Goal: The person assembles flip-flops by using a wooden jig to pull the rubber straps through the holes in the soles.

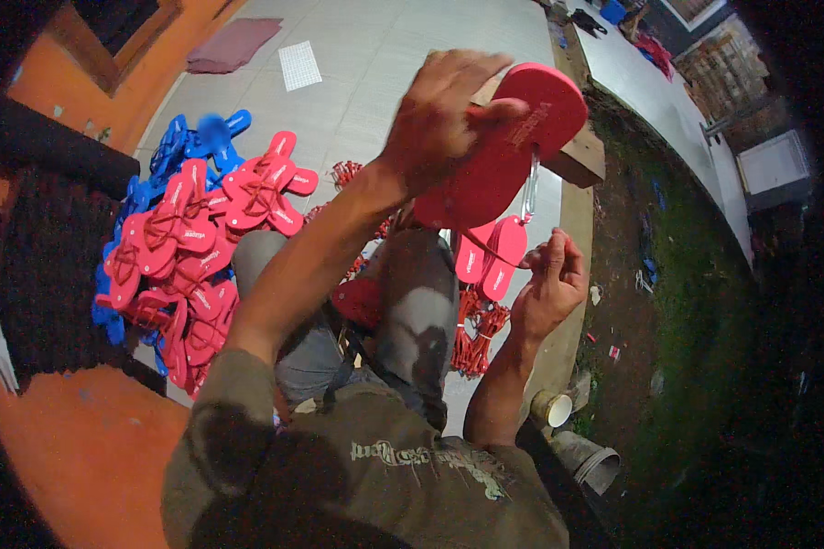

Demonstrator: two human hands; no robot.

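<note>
Strap (483,242) pinched in my right hand (551,285), left hand (444,110) against the red sole (551,105) farther off, its blurred fingers' grip unclear, I'm probably threading, needing a steady pull.

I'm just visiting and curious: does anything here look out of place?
A small red-and-white scrap lies on the dark soil like stray litter. The heap of bright pink, flat sandals looks jumbled, lying at all angles.

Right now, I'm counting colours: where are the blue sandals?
The blue sandals lie at the head view's left, along the far and left edges of the red sandal pile.
</note>
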